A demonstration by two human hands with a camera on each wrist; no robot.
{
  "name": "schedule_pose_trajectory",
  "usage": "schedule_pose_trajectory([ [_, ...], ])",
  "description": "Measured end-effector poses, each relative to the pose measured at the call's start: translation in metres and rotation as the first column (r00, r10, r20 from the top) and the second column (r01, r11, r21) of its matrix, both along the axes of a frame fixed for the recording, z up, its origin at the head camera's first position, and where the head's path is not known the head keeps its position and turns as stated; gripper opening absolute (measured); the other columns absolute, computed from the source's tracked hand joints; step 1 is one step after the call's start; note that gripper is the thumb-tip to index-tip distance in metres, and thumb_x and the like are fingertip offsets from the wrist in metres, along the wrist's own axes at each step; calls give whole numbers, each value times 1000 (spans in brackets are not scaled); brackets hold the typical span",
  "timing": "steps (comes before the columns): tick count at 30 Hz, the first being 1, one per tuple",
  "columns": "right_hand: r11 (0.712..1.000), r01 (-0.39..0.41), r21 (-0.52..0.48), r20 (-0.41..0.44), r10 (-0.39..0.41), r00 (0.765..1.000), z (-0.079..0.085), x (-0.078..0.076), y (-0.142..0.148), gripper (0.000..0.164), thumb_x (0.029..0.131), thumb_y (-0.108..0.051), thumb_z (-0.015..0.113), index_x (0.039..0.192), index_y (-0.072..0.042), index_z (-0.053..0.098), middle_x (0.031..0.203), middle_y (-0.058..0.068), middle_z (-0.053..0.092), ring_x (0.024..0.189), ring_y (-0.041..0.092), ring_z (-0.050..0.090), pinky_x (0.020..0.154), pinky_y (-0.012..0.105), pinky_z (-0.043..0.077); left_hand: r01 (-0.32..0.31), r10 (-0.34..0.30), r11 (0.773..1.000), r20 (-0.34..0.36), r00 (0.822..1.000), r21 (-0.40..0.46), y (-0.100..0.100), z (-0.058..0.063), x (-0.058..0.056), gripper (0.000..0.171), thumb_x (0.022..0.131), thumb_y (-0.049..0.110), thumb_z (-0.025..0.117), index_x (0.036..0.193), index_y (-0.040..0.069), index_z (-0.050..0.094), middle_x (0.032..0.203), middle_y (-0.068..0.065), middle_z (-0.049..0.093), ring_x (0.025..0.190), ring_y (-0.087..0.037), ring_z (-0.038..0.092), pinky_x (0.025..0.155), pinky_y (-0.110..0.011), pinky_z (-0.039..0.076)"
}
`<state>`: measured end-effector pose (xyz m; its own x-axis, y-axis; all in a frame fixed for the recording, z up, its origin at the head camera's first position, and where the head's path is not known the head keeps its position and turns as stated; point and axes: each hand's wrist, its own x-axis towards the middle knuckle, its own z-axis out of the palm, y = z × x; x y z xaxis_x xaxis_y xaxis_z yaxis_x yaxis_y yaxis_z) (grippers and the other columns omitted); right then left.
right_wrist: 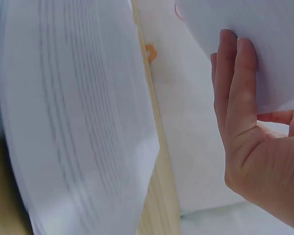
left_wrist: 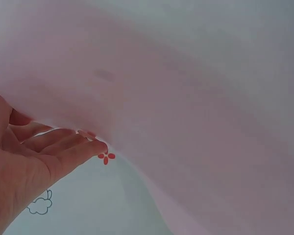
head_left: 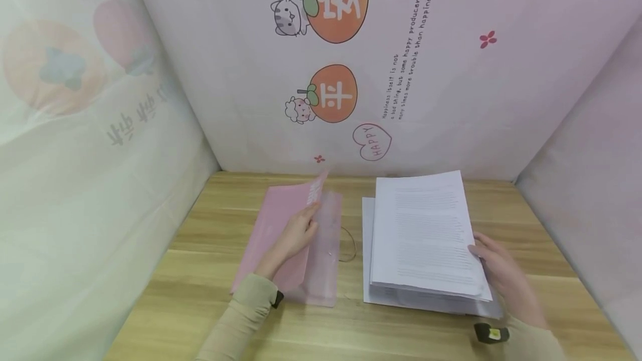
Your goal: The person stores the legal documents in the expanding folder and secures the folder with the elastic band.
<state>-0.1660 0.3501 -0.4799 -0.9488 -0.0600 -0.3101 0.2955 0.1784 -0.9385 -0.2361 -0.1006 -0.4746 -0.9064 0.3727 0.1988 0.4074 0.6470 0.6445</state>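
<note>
My left hand (head_left: pixel 299 231) pinches the raised edge of a pink translucent file folder (head_left: pixel 273 216), whose clear pink lower side lies on the table. Close up in the left wrist view, the pink sheet (left_wrist: pixel 186 112) bows over the fingers. At the right, my right hand (head_left: pixel 504 274) grips several printed paper sheets (head_left: pixel 426 233) by their right edge, thumb on top and fingers underneath. These sheets tilt up from a paper stack (head_left: pixel 368 255) beneath. In the right wrist view, the fingers lie flat along the lifted sheets (right_wrist: pixel 284 58), with the printed page (right_wrist: pixel 78 122) below at left.
A thin cord loop (head_left: pixel 353 244) comes off the folder's right side. The wooden table (head_left: pixel 210 261) is enclosed by a printed cloth (head_left: pixel 241 99) at the back and plain-looking sides. Dark wrist bands (head_left: pixel 491 333) sit at both sleeves.
</note>
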Motion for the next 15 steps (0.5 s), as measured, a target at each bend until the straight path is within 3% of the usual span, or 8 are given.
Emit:
schedule_pose_trajectory([
  [5,1000,-24,-5,-17,24,1000,0,-8,-20,68,105,-18,38,157,4,-1,100,-30,53,93,-9,58,82,18,52,-5,5,1000,15,1000,4,-1,1,0,54,97,7,43,149,-3,38,154,-22,42,52,-4,33,56,-20,39],
  [11,998,-51,27,-1,51,999,0,-15,-41,64,105,-20,37,157,2,7,113,-16,54,93,-4,58,81,21,53,-8,8,1000,0,1000,-11,-2,2,-1,53,96,5,45,148,-4,40,152,-22,44,60,-7,36,64,-23,41],
  [15,998,-58,7,-8,58,998,0,-19,-52,63,105,-18,36,157,2,8,110,-16,56,92,-3,59,81,22,53,-1,1,1000,5,1000,-13,-3,2,0,53,96,7,43,148,-4,39,153,-23,43,60,-6,36,64,-22,41],
])
